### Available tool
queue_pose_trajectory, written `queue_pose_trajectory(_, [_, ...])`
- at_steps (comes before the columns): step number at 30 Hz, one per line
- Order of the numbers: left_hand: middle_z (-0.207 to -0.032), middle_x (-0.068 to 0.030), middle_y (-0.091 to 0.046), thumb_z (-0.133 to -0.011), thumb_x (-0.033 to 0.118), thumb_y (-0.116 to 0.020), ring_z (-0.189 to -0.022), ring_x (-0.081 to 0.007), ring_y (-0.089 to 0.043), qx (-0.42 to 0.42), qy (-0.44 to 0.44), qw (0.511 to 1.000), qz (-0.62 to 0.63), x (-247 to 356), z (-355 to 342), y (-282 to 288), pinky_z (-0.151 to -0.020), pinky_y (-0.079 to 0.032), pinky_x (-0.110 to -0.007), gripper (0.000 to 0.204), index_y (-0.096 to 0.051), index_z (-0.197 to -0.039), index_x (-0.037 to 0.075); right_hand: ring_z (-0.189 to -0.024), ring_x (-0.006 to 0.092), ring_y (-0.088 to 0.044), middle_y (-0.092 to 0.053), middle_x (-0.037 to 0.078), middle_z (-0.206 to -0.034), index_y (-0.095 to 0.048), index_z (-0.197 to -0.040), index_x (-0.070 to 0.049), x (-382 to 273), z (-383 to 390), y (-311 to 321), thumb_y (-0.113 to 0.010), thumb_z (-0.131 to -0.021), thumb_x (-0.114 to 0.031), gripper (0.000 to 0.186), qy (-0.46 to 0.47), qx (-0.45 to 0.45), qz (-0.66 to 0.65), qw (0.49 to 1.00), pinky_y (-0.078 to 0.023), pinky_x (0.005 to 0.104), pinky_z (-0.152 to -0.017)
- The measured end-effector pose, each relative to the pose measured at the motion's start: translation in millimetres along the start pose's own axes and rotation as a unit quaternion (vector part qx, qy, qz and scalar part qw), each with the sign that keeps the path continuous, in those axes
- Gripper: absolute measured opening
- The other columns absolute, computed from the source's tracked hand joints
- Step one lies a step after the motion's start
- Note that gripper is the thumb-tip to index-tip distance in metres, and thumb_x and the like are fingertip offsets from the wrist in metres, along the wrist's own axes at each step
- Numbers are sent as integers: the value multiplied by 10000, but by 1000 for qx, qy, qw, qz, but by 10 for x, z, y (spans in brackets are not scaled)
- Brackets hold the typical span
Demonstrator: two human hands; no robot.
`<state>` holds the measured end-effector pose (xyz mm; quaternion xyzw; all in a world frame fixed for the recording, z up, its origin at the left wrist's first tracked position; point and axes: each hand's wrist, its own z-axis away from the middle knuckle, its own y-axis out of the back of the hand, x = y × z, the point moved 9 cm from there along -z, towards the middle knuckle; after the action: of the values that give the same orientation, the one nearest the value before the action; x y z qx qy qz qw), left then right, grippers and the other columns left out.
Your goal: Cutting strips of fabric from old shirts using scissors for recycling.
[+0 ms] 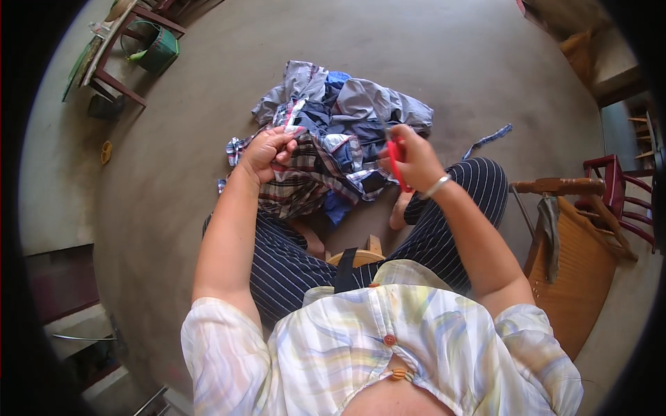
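Note:
My left hand [269, 154] pinches an edge of a plaid shirt [295, 182], lifting part of it off the heap. In my right hand [416, 158] are red-handled scissors [396, 165], held over the right side of the pile; their blades are hard to make out. Beneath both hands, grey and blue cloth [374, 104] lies crumpled with the plaid fabric on the floor in front of my feet. A cut-looking strip of blue patterned cloth [488, 141] lies apart, to the right of the heap.
I sit on a low wooden stool [357, 258]. At the far left a green bucket [159, 50] stands by a brown table [132, 41]. A wooden board [572, 270] with a grey cloth on it and a dark red chair [610, 187] stand at the right.

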<state>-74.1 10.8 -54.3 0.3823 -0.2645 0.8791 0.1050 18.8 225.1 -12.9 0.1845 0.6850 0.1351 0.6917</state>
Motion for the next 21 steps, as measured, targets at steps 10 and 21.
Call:
queue_pose_trajectory(10, [-536,1,-486,-824,228,-509,-341,-56,-357,83,113,989,36,-1317,451,-8,-325,-288,-173,184,-502,-947,92,-611,231,-603,-578,166,-793,-364,-1029,-34,562,536,-1474,-609,-720,-74,396,-377,-107,-415,821,-499,311,-451])
queue_pose_trajectory(21, [-586,3,-468,-805,122,-483,-407,-55,-373,192,95,977,-2,-1425,472,326,-340,-274,-183,62,-503,-780,70,-410,113,-520,-551,63,-587,-528,-975,-19,541,697,-1385,-644,-716,-185,329,-331,-200,-276,880,-416,220,-348])
